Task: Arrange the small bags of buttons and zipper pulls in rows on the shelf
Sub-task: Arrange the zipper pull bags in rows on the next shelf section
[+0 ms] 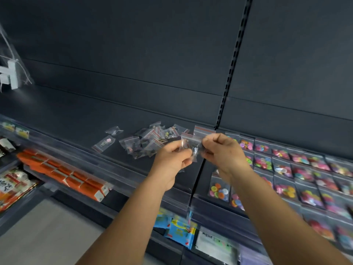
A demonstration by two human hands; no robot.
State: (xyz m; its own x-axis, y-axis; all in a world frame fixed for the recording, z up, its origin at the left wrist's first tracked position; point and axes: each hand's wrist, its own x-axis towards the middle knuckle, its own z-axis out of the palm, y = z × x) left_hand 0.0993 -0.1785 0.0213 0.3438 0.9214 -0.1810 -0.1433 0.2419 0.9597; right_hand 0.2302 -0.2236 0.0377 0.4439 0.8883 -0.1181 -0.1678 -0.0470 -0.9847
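**Small bag held between both hands over a half-stocked shelf**

Your left hand (172,158) and right hand (222,150) meet just above the dark shelf (76,119), each pinching an edge of one small clear zip bag (191,145) with thumb and curled fingers. Something dark sits inside; motion blur hides whether it is a button or a zipper pull. Just behind your hands lies a loose heap of unsorted bags (150,139), with a few strays (107,139) scattered to its left. To your right, the button bags already laid in rows (298,169) cover the shelf edge to edge.

Expect the bag to weigh almost nothing and to behave as thin, slick, floppy film: it will probably sag and twist around its contents, which slide to the lowest corner. The firmest place to hold looks like the zip strip along the top, where the plastic is doubled. Pinch there, or at two opposite corners, and lay it flat so the contents spread rather than bunch. A light grip should do; nothing here appears fragile.
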